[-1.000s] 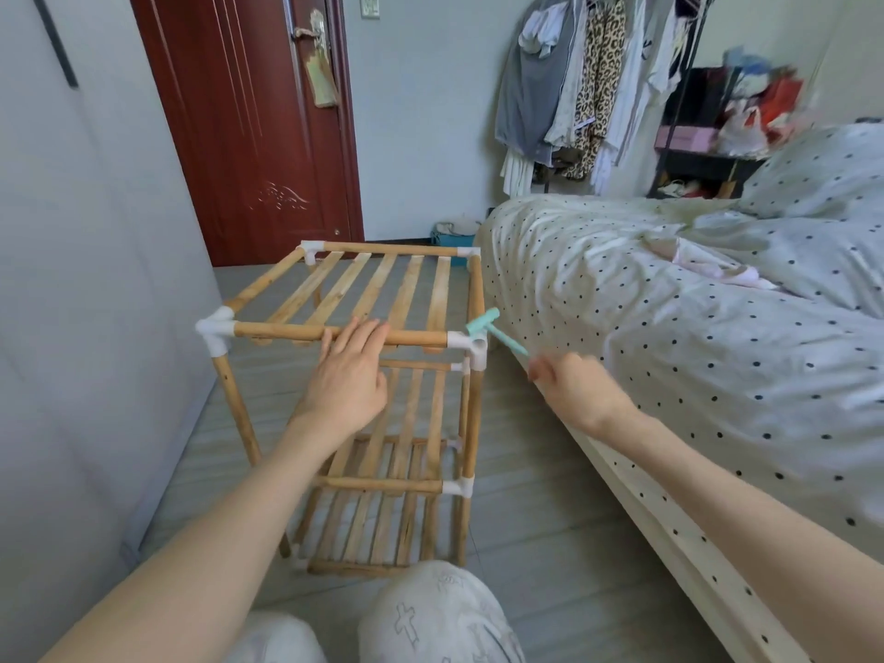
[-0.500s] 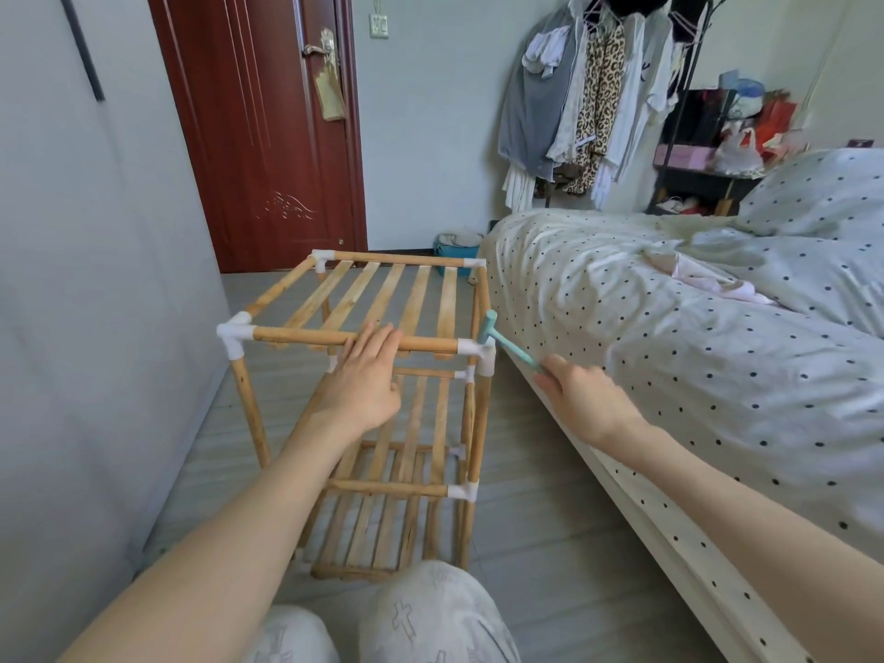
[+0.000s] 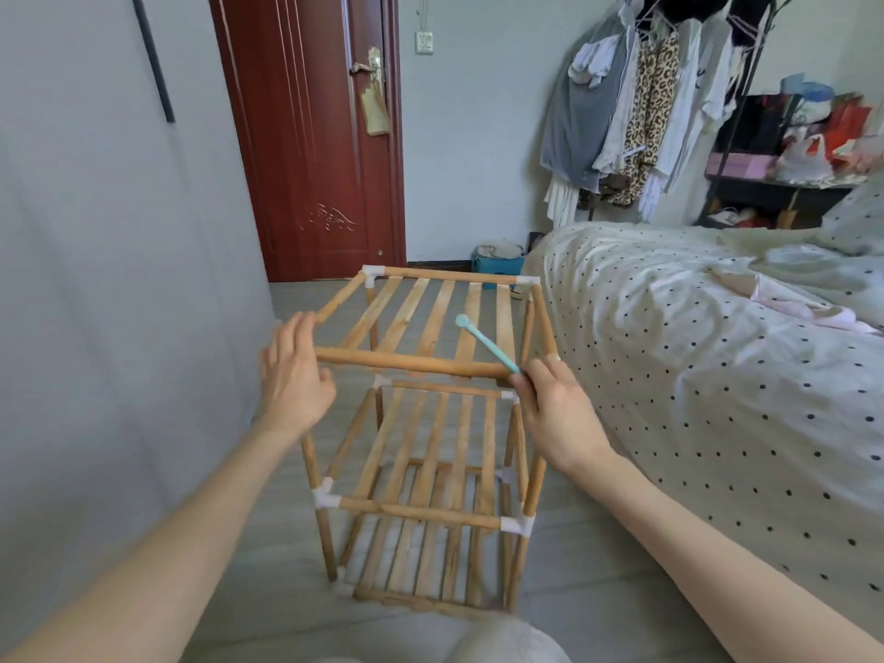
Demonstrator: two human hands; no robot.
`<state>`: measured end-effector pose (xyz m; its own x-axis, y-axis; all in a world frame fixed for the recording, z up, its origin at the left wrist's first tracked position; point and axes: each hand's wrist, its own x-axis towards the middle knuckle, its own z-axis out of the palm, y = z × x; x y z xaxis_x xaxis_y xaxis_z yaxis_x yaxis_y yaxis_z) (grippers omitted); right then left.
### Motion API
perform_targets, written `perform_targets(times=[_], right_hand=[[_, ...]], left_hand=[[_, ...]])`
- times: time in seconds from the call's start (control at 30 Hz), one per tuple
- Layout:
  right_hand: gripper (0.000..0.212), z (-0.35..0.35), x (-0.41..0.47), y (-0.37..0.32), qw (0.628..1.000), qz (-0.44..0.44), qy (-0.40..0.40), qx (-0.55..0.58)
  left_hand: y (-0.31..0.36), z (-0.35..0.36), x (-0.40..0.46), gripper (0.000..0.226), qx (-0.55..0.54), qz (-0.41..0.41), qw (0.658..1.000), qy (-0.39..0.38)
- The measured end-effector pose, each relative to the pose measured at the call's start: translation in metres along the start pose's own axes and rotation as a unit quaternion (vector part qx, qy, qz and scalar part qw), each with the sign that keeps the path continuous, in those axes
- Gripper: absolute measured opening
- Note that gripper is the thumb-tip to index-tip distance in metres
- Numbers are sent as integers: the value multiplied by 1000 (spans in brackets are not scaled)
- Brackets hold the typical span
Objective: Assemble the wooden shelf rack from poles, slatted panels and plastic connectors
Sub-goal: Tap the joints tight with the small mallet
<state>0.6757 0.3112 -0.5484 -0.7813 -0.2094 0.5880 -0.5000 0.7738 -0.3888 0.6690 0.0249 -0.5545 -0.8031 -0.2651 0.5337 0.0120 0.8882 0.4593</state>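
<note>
Left hand (image 3: 294,375) was spread, fingers straight, palm set against the near left corner of the shelf rack (image 3: 433,423) where the front pole (image 3: 411,363) ended; whether it pressed or merely touched could not be told. Right hand (image 3: 557,413) was pinching the handle of a small teal mallet (image 3: 483,344) between thumb and fingers, the handle slanting up and away from the knuckles so that the head hung over the top slatted panel (image 3: 440,313). This hand sat at the near right corner of the rack, hiding the joint there.

Rack position: upright on the floor, between both hands, directly ahead of the wrists, with three slatted tiers visible and white plastic connectors (image 3: 326,497) at the lower joints.

Probable faults from this state:
- Loose joints — a connector not fully seated could let a pole slip out when the frame is pushed from one corner only.
- Racking of the frame, caused by uneven pressure from the two hands.
- Marked wood, if the mallet head dropped onto a slat.

Both forearms reached forward, roughly parallel, wrists slightly raised — the hands at top-tier height.
</note>
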Motion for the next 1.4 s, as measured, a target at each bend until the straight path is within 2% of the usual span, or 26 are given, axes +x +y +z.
perform_targets(times=[0.1,0.13,0.3,0.4,0.47,0.53,0.6,0.67,0.77,0.87,0.9,0.93,0.97,1.0,1.03,1.07,1.1,1.13,1.17,1.2,1.23,1.27,1.3,1.33,1.37,1.4], right_hand=[[24,27,14,-14,999,-31,-23,-29],[24,36,14,-13,997,-39,-23,-55],[23,48,19,28,995,-60,2,-77],[37,37,57,64,990,49,-51,-123],[37,30,75,78,974,124,-107,-154],[37,30,80,80,972,167,-123,-109],[35,31,73,68,978,176,-93,-71],[30,27,61,54,985,148,-75,-56],[23,15,41,26,995,29,-93,1],[23,8,34,-3,980,-74,-185,7],[23,3,38,-13,981,-93,-171,8],[24,-3,47,-20,989,-88,-112,30],[23,-10,54,-26,995,-71,-13,71],[23,-17,57,-33,988,-47,80,125],[22,-19,55,-34,978,-27,126,162],[22,-19,47,-35,980,-29,103,167],[21,-12,35,-34,992,-48,-12,114],[21,-6,19,-31,986,-64,-144,51],[20,-4,10,-25,980,-80,-182,17],[20,-7,14,-19,984,-64,-163,3],[19,-12,16,-16,997,-43,-43,48],[18,-18,17,-18,992,-24,73,101],[20,-20,16,-18,984,-18,124,129],[24,-21,14,-24,989,-53,94,105],[28,-14,6,-26,992,-114,-1,45],[27,-8,-2,-25,981,-156,-110,-18]], left_hand=[[-36,-6,13,65,-27,-14,996,-83],[-43,-6,13,64,-27,-5,996,-87],[-40,-4,-7,60,17,75,997,1],[-8,-4,-29,49,15,192,981,39],[18,0,-36,48,0,263,965,16],[34,7,-37,47,-13,295,955,-22],[36,15,-31,44,-68,261,960,-69],[29,20,-25,56,-126,197,966,-112],[14,21,-19,68,-116,103,981,-117],[-1,18,-17,78,-60,115,982,-138],[-5,16,-17,80,-45,123,981,-143],[-7,15,-16,81,-35,127,980,-150],[-8,13,-16,81,-31,125,979,-156],[-7,13,-16,81,-33,121,979,-160],[-6,12,-16,80,-37,117,979,-161],[-5,11,-15,80,-42,111,980,-161],[-4,10,-15,80,-45,106,980,-161],[-5,10,-15,80,-46,103,980,-162],[-5,9,-14,80,-46,100,981,-162],[-6,8,-14,79,-45,100,980,-164],[-7,8,-13,79,-48,100,980,-164],[-6,7,-12,78,-51,99,980,-164],[-5,7,-11,78,-53,98,980,-164],[-4,7,-11,78,-52,96,981,-163],[-3,7,-11,78,-50,93,981,-164],[-3,8,-10,79,-49,89,981,-164]])
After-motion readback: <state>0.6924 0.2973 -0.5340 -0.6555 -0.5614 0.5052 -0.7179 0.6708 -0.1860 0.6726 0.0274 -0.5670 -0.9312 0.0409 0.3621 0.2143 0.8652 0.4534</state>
